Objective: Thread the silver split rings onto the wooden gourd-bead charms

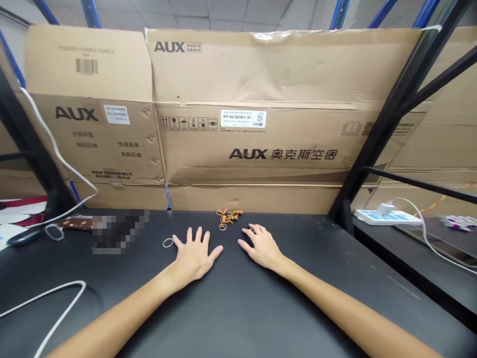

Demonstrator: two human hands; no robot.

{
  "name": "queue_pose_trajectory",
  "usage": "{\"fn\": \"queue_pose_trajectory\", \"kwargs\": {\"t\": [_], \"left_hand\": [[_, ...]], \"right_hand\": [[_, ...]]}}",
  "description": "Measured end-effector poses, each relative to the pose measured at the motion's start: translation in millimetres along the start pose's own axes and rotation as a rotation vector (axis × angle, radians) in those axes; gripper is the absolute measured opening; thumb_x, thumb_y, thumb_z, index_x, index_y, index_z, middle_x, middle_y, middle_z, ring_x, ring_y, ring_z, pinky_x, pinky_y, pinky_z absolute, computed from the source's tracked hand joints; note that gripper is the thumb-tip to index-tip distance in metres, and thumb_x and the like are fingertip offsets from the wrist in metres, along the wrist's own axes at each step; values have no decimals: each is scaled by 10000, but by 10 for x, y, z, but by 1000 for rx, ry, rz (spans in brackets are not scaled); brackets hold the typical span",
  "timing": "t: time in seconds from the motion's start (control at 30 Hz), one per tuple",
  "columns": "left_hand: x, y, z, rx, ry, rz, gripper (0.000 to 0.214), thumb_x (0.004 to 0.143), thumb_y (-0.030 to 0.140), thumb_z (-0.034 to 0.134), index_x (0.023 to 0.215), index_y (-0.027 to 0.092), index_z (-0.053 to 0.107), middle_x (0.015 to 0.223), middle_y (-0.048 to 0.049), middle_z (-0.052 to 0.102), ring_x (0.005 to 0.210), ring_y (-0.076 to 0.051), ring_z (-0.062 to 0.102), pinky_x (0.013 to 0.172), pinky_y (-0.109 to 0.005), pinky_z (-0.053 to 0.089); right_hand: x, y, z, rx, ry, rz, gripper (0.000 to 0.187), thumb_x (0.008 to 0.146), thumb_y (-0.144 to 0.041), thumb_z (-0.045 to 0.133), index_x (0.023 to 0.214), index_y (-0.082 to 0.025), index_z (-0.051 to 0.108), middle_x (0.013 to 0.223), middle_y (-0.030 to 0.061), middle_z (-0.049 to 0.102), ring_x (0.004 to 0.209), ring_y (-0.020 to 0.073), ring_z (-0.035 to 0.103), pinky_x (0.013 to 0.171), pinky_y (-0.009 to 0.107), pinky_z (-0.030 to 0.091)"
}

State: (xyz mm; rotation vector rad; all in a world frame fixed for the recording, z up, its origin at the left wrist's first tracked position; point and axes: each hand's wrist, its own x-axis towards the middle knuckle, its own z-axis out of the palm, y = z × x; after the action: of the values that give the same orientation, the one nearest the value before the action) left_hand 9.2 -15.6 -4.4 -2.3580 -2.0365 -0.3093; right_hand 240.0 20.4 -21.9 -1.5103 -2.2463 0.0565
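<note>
My left hand (194, 254) lies palm down on the black tabletop (231, 318) with its fingers spread, holding nothing. Just beyond its little finger lies a silver metal ring (168, 242). My right hand (261, 245) rests on the table to the right, fingers slightly bent and thumb apart. A small brownish patch shows by its fingertips, too small to make out. Between and beyond the hands sits a little pile of keychains (228, 218) with brown wooden beads, orange cord and silver rings. Neither hand touches the pile.
Large AUX cardboard boxes (261, 74) stand along the back edge. Black metal posts (387, 124) rise at both sides. White cables (61, 318) cross the left side, near a dark blurred item (121, 231). A power strip (387, 217) lies on the neighbouring table at right.
</note>
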Motion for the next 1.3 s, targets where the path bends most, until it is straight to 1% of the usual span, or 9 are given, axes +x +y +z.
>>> {"fn": "queue_pose_trajectory", "kwargs": {"t": [0.1,0.23,0.33,0.47,0.57,0.7,0.83,1.0,1.3], "left_hand": [[1,-17,6,3,1,-23,750,857,683,249,1365,164,433,1465,-193,319,1337,-475,212,942,-767,116],[-3,-22,-24,-68,72,239,656,905,570,319,1353,103,428,1457,-193,337,1354,-356,276,1074,-523,262],[8,-20,-29,-107,105,364,584,924,480,356,1347,82,419,1440,-182,371,1339,-290,333,1092,-414,304],[63,-54,31,-108,129,338,512,921,383,391,1301,46,461,1390,-205,434,1314,-305,374,1101,-432,300],[114,-89,71,-185,132,354,374,922,237,366,1211,80,544,1313,-174,523,1240,-267,477,1067,-396,367],[143,-104,86,-302,200,494,349,879,110,379,1173,141,563,1304,-117,529,1180,-203,530,1031,-341,419],[147,-92,113,-263,257,491,313,865,108,426,1122,138,602,1239,-124,583,1143,-236,553,997,-396,449],[178,-85,105,-267,202,550,266,886,113,428,1018,164,653,1147,-93,647,1033,-219,616,937,-366,488],[81,-23,-67,-235,135,616,213,940,215,432,1042,186,616,996,-72,644,915,-197,589,831,-322,476]], "right_hand": [[-29,-27,-26,95,-11,-216,419,913,-392,449,1273,-197,538,1376,124,463,1296,277,382,1057,474,337],[-63,-85,-66,210,1,-389,422,917,-280,448,1332,-204,462,1423,110,402,1285,225,408,1054,406,374],[-64,-111,-77,199,72,-348,423,890,-274,501,1301,-176,478,1349,132,466,1216,239,459,1019,418,402],[-54,-119,-79,154,90,-329,252,884,-239,513,1115,-183,596,1145,103,584,1044,229,531,903,406,456],[-51,-116,-79,151,81,-353,184,897,-195,487,1020,-184,623,1051,83,610,974,212,534,854,377,457],[-39,-98,-63,174,74,-399,173,908,-159,465,993,-187,614,984,67,618,912,196,529,817,350,452],[-27,-76,-38,186,90,-416,153,901,-151,478,986,-186,600,965,70,613,888,196,526,802,345,449],[-30,-61,-31,195,91,-406,127,887,-147,493,959,-183,590,952,74,607,874,200,521,788,347,452],[-25,-71,-24,265,101,-416,94,869,-130,503,893,-195,566,904,60,593,848,191,522,765,335,455]]}}
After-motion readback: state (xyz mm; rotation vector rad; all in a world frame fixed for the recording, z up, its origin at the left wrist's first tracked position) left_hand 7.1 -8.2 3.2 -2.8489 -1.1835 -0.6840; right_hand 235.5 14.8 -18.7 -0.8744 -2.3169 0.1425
